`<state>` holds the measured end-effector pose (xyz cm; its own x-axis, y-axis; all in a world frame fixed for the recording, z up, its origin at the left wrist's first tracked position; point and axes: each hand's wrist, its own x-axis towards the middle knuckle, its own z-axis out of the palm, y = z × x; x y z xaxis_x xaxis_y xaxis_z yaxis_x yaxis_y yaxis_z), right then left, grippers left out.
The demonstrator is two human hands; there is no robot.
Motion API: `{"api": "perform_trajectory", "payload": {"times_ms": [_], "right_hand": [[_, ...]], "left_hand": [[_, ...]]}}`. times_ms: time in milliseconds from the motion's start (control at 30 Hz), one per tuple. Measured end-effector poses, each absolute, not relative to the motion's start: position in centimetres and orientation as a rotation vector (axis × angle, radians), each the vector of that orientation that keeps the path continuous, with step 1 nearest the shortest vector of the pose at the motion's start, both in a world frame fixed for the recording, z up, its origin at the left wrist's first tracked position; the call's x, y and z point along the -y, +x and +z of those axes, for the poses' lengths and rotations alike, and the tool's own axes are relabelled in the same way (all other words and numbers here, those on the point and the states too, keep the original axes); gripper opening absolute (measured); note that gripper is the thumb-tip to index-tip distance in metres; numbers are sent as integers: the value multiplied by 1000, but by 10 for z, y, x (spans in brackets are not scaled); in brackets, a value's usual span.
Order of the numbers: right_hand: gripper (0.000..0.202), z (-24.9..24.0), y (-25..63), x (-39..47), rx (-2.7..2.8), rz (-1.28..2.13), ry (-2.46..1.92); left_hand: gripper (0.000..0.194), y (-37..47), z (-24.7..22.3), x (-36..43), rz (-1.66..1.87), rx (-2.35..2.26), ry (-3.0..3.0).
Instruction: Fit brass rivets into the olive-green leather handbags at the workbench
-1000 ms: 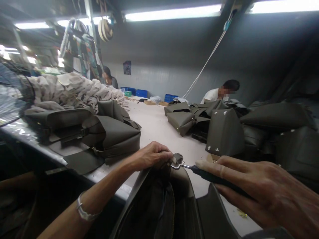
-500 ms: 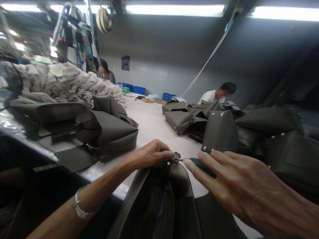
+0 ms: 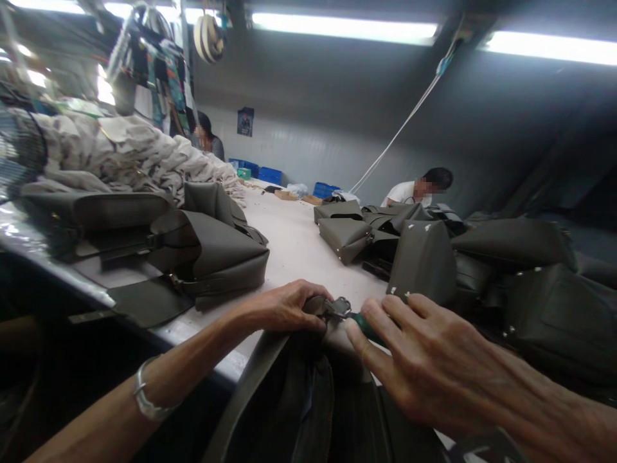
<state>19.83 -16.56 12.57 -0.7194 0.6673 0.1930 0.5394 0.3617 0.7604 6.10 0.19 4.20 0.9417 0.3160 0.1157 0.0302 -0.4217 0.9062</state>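
Observation:
A dark olive bag [image 3: 270,402] stands gaping in front of me, its zip and dark lining visible. My left hand [image 3: 289,308] pinches the bag's upper edge, where a small strap end with a metal ring [image 3: 342,305] sticks up. In my right hand [image 3: 429,357] is a green-handled screwdriver [image 3: 369,328], gripped between thumb and fingers. Its metal shaft points left and meets the fitting beside the ring; the exact contact point is too small to make out.
Olive bags [image 3: 231,254] lie on the pale table [image 3: 294,238] at left, and more bags [image 3: 424,257] are heaped at right. Pale cloth [image 3: 135,148] is piled behind the left ones. Two people sit beyond, near blue bins [image 3: 270,175]. A fan [image 3: 22,151] stands far left.
My left hand has drawn back slightly and now bends the strap end with its ring upward. The right hand and screwdriver have shifted left, and the brass rivet seen before is hidden.

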Motion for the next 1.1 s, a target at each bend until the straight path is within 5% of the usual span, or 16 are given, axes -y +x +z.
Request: {"api": "perform_trajectory", "payload": {"times_ms": [333,733,1100], "right_hand": [[39,88,211,182,-2341,1416,1212],[17,135,199,173,-2352,1180,976],[31,94,212,170,-2461,1336,1042]], "left_hand": [[38,65,32,-4,344,-233,1873],[34,72,33,1,322,-239,1931],[37,64,24,-6,339,-311,1888]]}}
